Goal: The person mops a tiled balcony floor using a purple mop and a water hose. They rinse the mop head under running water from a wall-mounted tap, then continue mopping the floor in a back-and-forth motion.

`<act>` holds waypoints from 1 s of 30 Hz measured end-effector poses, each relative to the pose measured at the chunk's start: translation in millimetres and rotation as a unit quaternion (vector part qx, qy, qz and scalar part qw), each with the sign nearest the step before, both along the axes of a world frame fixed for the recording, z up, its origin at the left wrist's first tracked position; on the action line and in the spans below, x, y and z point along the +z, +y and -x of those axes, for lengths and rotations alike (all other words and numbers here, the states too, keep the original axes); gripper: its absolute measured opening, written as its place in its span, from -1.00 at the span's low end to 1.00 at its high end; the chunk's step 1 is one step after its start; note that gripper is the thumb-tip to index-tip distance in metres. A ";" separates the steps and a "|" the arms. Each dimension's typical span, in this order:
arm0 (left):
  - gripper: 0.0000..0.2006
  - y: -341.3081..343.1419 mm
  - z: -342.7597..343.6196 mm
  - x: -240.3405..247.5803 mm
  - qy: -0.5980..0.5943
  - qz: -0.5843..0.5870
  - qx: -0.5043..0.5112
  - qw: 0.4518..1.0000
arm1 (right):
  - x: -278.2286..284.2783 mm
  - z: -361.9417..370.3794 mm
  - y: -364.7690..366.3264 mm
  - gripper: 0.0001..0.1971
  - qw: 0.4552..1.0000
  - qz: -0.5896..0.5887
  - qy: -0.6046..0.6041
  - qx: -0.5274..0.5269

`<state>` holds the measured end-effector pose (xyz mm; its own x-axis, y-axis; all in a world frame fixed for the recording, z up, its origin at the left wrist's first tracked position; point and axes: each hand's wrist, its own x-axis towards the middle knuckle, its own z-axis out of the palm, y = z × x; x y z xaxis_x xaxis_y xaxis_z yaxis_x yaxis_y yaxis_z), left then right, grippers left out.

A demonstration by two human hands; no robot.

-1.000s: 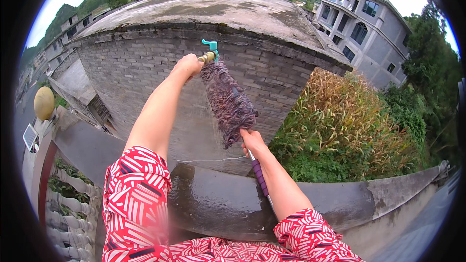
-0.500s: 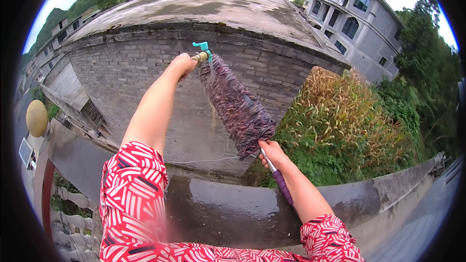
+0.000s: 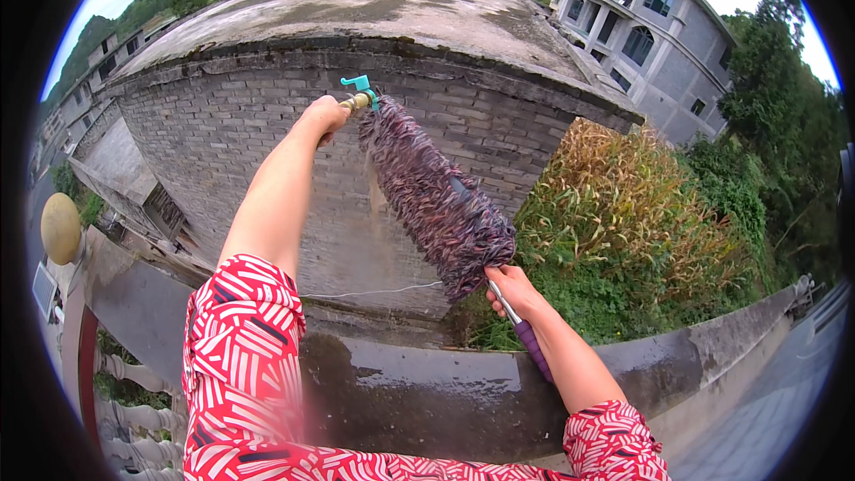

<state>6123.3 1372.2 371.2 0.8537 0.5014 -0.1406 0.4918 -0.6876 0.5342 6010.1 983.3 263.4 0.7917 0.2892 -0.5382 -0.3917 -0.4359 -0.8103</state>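
Note:
My left hand (image 3: 326,117), arm stretched out, is closed round the brass body of a tap (image 3: 358,101) with a teal lever and spout. Just under the spout lies the far end of a shaggy, dark purple-brown mop duster (image 3: 436,200), which looks wet. Brownish water (image 3: 378,187) runs off its left side. My right hand (image 3: 514,289) is closed on the duster's metal handle, right below the fluffy head. A ribbed purple grip (image 3: 533,350) on the handle lies along my right forearm. The duster slopes from the tap down to my right hand.
Below the duster runs a wet dark ledge (image 3: 427,392). Beyond it stand a brick wall (image 3: 267,125) with a flat roof (image 3: 427,13) and dry cornstalks (image 3: 632,205). A thin white cord (image 3: 374,291) crosses behind. At left are a yellow ball finial (image 3: 61,227) and balusters (image 3: 138,414).
The duster and my right hand have shifted slightly right and down. In the picture, my left hand and the tap sit a little further left. Both hands keep their holds.

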 end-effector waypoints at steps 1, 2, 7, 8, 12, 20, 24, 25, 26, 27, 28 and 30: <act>-0.61 4.3 -1.5 -1.8 0.017 0.002 0.005 1.000 | 0.8 0.4 0.2 -0.68 1.000 0.001 0.000 0.001; -0.61 8.5 -2.2 -4.5 0.016 -0.002 0.009 1.000 | 1.7 0.9 0.5 -0.68 1.000 0.001 -0.001 0.003; -0.62 14.2 5.8 -6.9 0.008 0.013 0.033 0.999 | 2.7 2.6 -0.7 -0.69 1.000 -0.008 0.010 -0.005; -0.60 17.0 6.4 -8.2 0.003 0.013 0.036 0.999 | 1.0 1.9 -1.0 -0.70 1.000 -0.011 0.010 -0.008; -0.56 27.5 10.0 -9.2 -0.019 0.019 0.051 0.998 | -4.1 -0.5 -2.3 -0.74 1.000 -0.027 0.011 -0.009; -0.61 42.8 -0.9 22.8 -0.013 -0.062 0.019 0.998 | -1.7 3.1 -3.6 -0.72 1.000 -0.030 0.002 -0.005; -0.60 46.1 -6.8 19.1 -0.018 -0.052 0.040 0.998 | 3.2 2.9 -2.1 -0.73 1.000 -0.026 0.004 0.008; -0.59 45.4 -8.6 13.8 -0.016 -0.046 0.047 0.998 | 1.7 2.1 -2.5 -0.75 0.999 -0.030 0.003 0.016; -0.58 44.4 -10.6 8.8 -0.010 -0.044 0.040 0.998 | -1.7 1.9 -4.2 -0.76 0.999 -0.032 0.003 0.024; -0.57 43.6 -12.7 4.1 -0.004 -0.043 0.032 0.999 | -4.2 1.8 -5.4 -0.76 0.999 -0.034 0.002 0.032; -0.55 43.0 -14.5 -0.4 0.002 -0.041 0.025 0.999 | -4.3 1.4 -5.3 -0.76 0.999 -0.031 0.001 0.033; -0.51 39.1 -16.8 -8.5 -0.002 -0.042 0.013 0.999 | -2.1 0.9 -4.7 -0.76 0.999 -0.020 0.001 0.037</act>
<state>6140.1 1411.4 362.6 0.8404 0.5337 -0.0939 0.5086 -0.7169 0.4769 6009.2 978.7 261.3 0.7666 0.3675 -0.5266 -0.3616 -0.4307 -0.8269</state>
